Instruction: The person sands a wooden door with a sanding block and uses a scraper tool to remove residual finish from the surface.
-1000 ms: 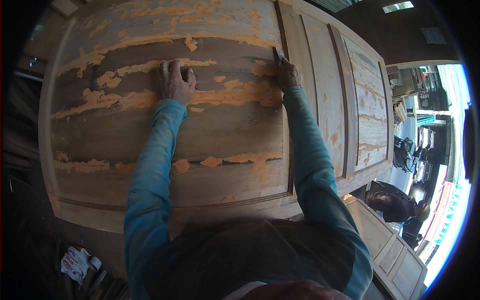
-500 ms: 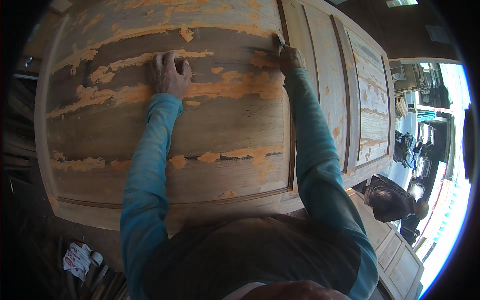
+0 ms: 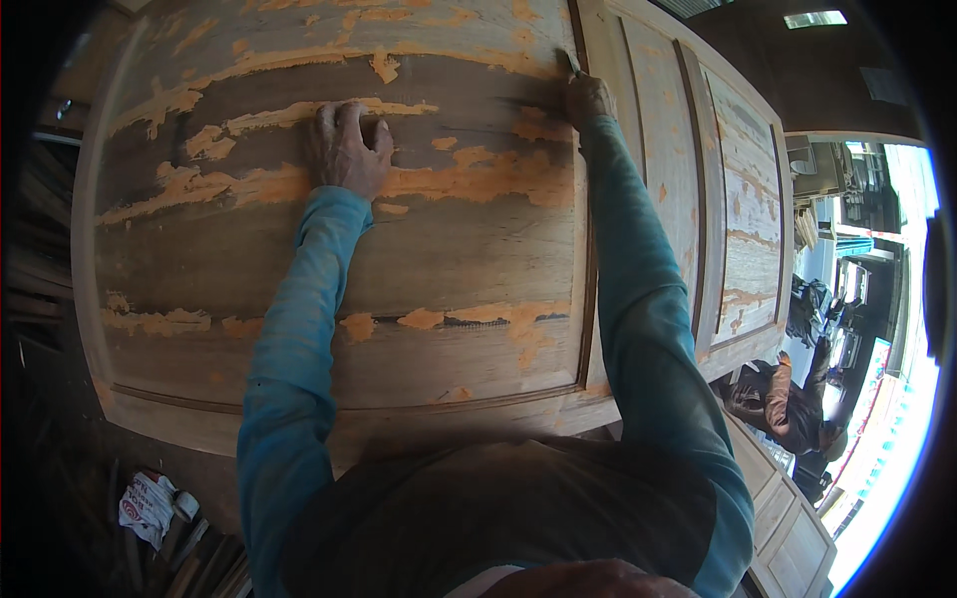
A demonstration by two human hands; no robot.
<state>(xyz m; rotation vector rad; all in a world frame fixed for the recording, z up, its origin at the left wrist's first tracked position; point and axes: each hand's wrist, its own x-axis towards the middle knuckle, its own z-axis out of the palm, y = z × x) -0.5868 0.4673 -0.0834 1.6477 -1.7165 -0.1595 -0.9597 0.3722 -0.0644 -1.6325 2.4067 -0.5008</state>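
Right hand (image 3: 592, 97) is edging farther off, gripping a scraper (image 3: 573, 61); left hand (image 3: 349, 151) is splaying over the panel (image 3: 469, 244); overtilting could be gouging it.

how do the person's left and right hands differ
The left hand is open, showing no tool; the right hand grips a thin-bladed tool. The left hand is among orange patches; the right hand is at the wooden frame strip. Both arms wear blue sleeves.
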